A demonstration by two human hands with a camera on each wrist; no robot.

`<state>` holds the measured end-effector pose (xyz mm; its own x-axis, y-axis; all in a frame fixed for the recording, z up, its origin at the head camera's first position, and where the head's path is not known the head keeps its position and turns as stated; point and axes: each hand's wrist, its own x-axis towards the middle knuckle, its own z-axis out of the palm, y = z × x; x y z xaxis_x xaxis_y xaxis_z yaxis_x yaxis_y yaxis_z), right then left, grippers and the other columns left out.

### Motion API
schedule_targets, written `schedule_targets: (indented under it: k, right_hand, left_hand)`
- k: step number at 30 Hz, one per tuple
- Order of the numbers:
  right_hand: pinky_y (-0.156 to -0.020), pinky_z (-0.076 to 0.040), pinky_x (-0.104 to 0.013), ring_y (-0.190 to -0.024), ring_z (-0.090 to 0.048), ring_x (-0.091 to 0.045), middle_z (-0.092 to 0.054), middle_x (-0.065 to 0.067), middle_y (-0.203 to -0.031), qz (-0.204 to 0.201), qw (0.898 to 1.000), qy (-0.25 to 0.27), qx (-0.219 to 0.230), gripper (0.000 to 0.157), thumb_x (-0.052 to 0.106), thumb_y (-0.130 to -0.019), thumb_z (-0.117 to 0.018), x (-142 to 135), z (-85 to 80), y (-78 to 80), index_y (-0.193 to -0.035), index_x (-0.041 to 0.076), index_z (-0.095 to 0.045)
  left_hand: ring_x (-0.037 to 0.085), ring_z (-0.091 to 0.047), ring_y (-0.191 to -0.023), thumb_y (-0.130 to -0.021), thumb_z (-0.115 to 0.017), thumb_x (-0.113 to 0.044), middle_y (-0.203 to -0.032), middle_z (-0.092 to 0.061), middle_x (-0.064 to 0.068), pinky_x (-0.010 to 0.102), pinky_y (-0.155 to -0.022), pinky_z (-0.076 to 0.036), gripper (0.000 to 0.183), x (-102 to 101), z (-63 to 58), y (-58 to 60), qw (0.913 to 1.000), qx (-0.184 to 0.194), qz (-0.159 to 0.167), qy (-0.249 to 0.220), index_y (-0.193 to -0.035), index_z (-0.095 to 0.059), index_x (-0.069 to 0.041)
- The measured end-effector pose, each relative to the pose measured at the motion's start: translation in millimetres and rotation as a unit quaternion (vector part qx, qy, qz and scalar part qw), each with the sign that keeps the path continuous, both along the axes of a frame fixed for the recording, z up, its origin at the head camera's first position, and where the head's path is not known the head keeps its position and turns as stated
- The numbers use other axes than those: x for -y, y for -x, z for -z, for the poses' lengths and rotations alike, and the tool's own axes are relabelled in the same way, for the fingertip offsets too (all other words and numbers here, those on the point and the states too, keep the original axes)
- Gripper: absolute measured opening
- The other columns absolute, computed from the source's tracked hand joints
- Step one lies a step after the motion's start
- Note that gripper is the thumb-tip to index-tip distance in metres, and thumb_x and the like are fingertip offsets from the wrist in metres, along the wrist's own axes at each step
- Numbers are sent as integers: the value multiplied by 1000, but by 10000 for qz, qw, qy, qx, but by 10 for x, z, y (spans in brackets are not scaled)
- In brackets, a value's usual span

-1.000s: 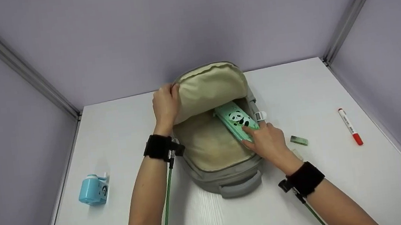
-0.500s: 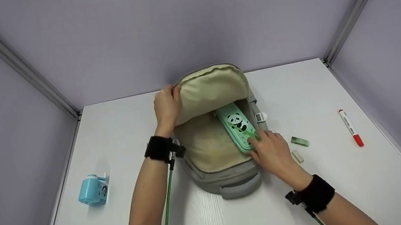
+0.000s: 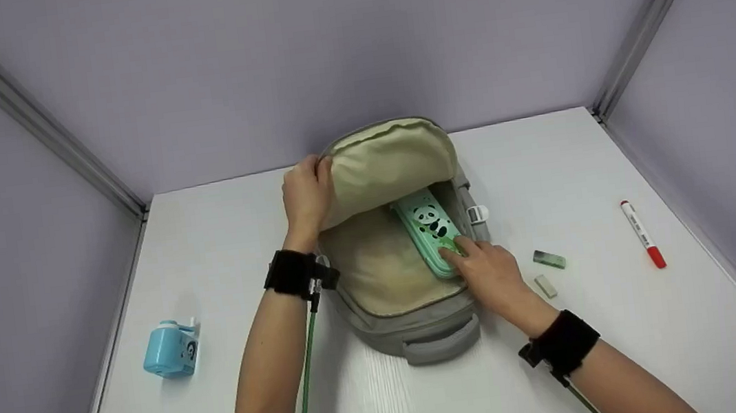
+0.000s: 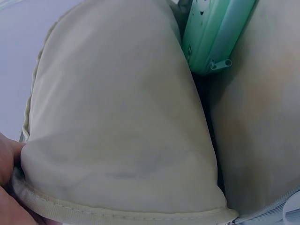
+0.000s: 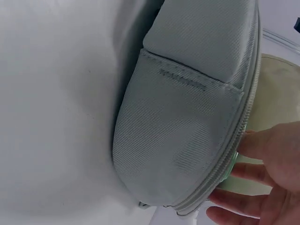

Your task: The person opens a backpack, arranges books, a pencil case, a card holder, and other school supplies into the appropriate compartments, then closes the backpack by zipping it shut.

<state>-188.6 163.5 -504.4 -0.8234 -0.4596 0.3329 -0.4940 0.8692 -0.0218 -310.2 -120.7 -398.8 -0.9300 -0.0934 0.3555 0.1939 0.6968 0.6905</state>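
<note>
A grey backpack (image 3: 381, 323) lies on the table, its cream-lined flap (image 3: 391, 162) raised. My left hand (image 3: 306, 194) grips the flap's left edge between thumb and fingers; in the left wrist view only parts of those fingers (image 4: 8, 161) show beside the lining. Inside the bag, along its right side, lies a mint-green pencil case (image 3: 423, 226) with a panda print, its far end under the flap. My right hand (image 3: 489, 274) reaches over the bag's right rim, fingertips on the case's near end. The right wrist view has these fingers (image 5: 248, 201) extended beside the zipper edge.
Right of the bag lie a green eraser-like block (image 3: 549, 259) and a smaller pale block (image 3: 546, 286). Farther right is a red-capped marker (image 3: 643, 234). A blue pencil sharpener (image 3: 171, 349) with a crank stands at the left. Panel walls (image 3: 350, 49) enclose the table.
The pencil case has settled lower in the bag, then shifted slightly left. My right hand drew back toward me, then moved forward-left onto its near end. My left hand stays on the flap.
</note>
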Motion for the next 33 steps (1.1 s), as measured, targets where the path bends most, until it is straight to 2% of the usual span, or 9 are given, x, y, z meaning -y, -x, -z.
schedule_targets:
  k: [4, 8, 17, 22, 29, 33]
  right_hand:
    - [-62, -52, -49, -88, -62, -38, -60, -17, -122, 6, 9996, -175, 204, 42, 3, -87, -72, 48, -41, 128, -126, 19, -68]
    - [-66, -52, -49, -92, -61, -37, -60, -15, -121, -17, 9989, -313, 356, 44, 0, -88, -69, 94, -82, 252, -127, 20, -67]
    - [-58, -51, -47, -86, -60, -35, -61, -13, -113, -176, 9986, -475, 172, 37, 0, -91, -66, 181, -132, 503, -121, 21, -70]
    - [-64, -52, -48, -90, -60, -35, -63, -12, -114, -150, 9988, -441, 160, 34, 1, -92, -65, 201, -154, 602, -119, 21, -71]
    - [-66, -52, -48, -95, -59, -34, -62, -11, -116, 51, 9975, -587, 392, 31, 7, -96, -61, 231, -157, 726, -121, 23, -70]
    - [-69, -53, -50, -100, -58, -34, -61, -13, -115, -157, 9973, -461, 547, 29, 8, -95, -64, 216, -180, 757, -121, 20, -70]
  left_hand:
    - [16, -42, -55, -102, -55, -25, -62, -46, 2, 30, -53, -32, 33, 2, -2, 12, 10000, -62, -41, -49, -75, -56, -6]
    - [17, -41, -54, -102, -55, -25, -62, -45, 2, 31, -53, -32, 33, 6, 2, 19, 10000, -50, -32, -69, -75, -55, -7]
    - [16, -40, -54, -102, -55, -25, -61, -42, 0, 31, -52, -31, 34, 1, -9, 20, 9999, 11, 23, -103, -73, -52, -8]
    - [16, -41, -56, -102, -55, -26, -62, -43, 0, 31, -52, -32, 34, -5, -20, 5, 9999, 139, 30, -73, -74, -54, -7]
    - [14, -42, -53, -103, -53, -28, -62, -47, 0, 29, -49, -32, 34, -6, -30, -13, 9996, 211, 158, 127, -79, -60, -6]
    - [15, -43, -55, -103, -54, -29, -64, -47, 0, 29, -50, -32, 34, -4, -23, -15, 9995, 277, 119, 132, -79, -59, -6]
